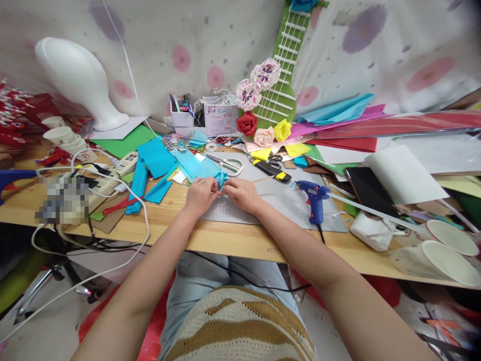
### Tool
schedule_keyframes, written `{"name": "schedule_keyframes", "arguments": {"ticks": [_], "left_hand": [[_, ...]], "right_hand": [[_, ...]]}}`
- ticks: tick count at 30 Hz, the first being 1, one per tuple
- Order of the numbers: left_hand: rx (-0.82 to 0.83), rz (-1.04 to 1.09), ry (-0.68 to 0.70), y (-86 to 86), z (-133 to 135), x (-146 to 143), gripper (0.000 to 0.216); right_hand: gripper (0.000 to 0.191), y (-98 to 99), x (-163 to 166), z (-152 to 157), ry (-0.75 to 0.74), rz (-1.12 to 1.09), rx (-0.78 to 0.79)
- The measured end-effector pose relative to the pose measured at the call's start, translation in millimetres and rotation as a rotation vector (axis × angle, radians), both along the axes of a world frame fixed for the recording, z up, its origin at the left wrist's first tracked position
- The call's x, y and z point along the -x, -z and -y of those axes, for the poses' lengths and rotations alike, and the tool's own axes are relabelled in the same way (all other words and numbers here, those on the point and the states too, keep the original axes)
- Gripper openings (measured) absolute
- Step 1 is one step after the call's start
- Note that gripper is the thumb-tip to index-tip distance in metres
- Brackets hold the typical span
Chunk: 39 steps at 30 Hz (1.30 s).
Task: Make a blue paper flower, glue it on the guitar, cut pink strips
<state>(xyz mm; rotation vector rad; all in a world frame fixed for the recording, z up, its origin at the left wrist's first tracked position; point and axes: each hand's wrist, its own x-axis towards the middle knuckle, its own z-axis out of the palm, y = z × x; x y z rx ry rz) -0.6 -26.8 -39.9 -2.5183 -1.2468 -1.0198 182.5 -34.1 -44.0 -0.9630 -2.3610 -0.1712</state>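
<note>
Both hands meet over the front of the grey mat [240, 213], with a small crumpled piece of blue crepe paper [221, 176] between them. My left hand [202, 194] pinches its left side with curled fingers. From the other side, the bent fingers of my right hand [242, 194] close on the same paper. Part of the paper is hidden by the fingertips. A thin tan strip [264, 179] sticks out past my right hand. Just behind the hands lie scissors with pale handles [233, 167] and a light-blue paper sheet [191, 164].
A blue glue gun [315, 198] stands right of my hands, near a black-and-yellow utility knife [271, 170]. Blue crepe pieces [156, 156] and a power strip [126, 164] with looping cables lie left. Paper cups [447, 260] sit at the right edge. Behind leans a green paper guitar [280, 98].
</note>
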Motion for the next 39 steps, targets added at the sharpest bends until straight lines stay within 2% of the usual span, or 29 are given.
{"name": "schedule_keyframes", "arguments": {"ticks": [10,15,18,24,27,30,39], "left_hand": [[-0.055,-0.067,0.026,-1.7,2.6,-2.8,0.005],[-0.154,-0.063,-0.008,-1.8,4.0,-4.9,0.015],[-0.206,-0.062,-0.002,-3.5,5.4,-5.2,0.021],[-0.209,-0.138,0.002,-4.2,6.4,-5.2,0.022],[-0.221,-0.159,0.005,-4.4,6.8,-5.9,0.023],[-0.206,-0.172,0.007,-5.0,7.7,-6.7,0.023],[-0.173,-0.169,-0.006,-2.0,6.3,-4.8,0.024]], "right_hand": [[0.02,3.1,-0.8,-1.3,-0.055,-0.197,0.083],[0.016,5.2,0.1,-3.3,-0.075,-0.297,0.124],[0.015,4.5,0.2,-2.8,-0.076,-0.28,0.155],[0.018,2.0,-0.1,-1.0,-0.04,-0.199,0.187],[0.013,1.8,0.7,-1.6,-0.043,-0.169,0.182],[0.008,2.4,1.7,-2.3,-0.025,-0.171,0.19],[0.008,4.1,2.0,-2.8,-0.054,-0.212,0.199]]}}
